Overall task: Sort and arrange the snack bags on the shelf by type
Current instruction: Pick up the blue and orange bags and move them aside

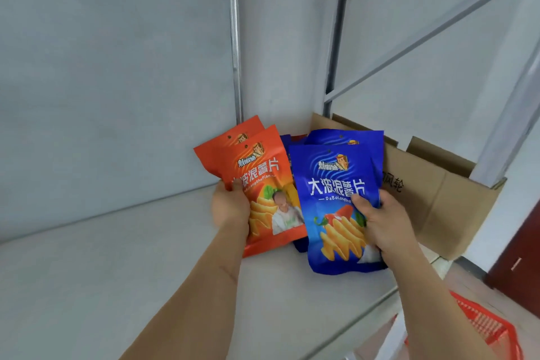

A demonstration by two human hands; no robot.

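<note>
My left hand (230,207) grips two orange chip bags (263,184) by their left edge, one stacked behind the other, held upright over the white shelf (117,266). My right hand (380,222) grips a blue chip bag (333,213) at its right side, thumb on the front, with a second blue bag (359,140) right behind it. Between the two bunches, more blue and orange bags (287,143) peek out, mostly hidden. All bags sit near the shelf's back right corner.
A brown cardboard sheet (432,199) leans at the shelf's right end behind the blue bags. Metal uprights (236,67) frame the back panel. A red plastic basket (485,327) sits on the floor at lower right, below the shelf's front edge (365,313).
</note>
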